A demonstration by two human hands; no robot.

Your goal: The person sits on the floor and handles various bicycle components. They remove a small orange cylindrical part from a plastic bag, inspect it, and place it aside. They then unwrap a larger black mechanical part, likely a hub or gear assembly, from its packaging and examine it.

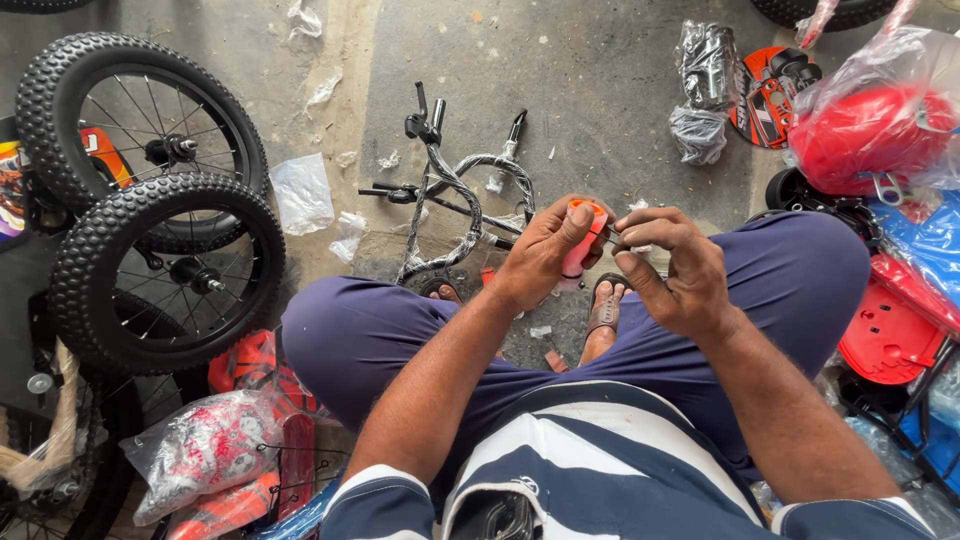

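Note:
My left hand (540, 252) is wrapped around a small orange grip-shaped part (581, 238), thumb pressed on its top end. My right hand (672, 268) touches the same part from the right, its fingertips pinching something thin at its side; what it pinches is too small to tell. Both hands are held above my knees as I squat on a concrete floor. Just beyond the hands lies a wrapped black handlebar (455, 190) with brake levers.
Two small knobby bicycle wheels (160, 270) (140, 120) lie at the left. Red plastic parts in bags (870, 130) and a red seat piece (888, 335) sit at the right. Wrapped black parts (705, 85) lie at the far right. A bagged patterned part (205, 450) rests at lower left.

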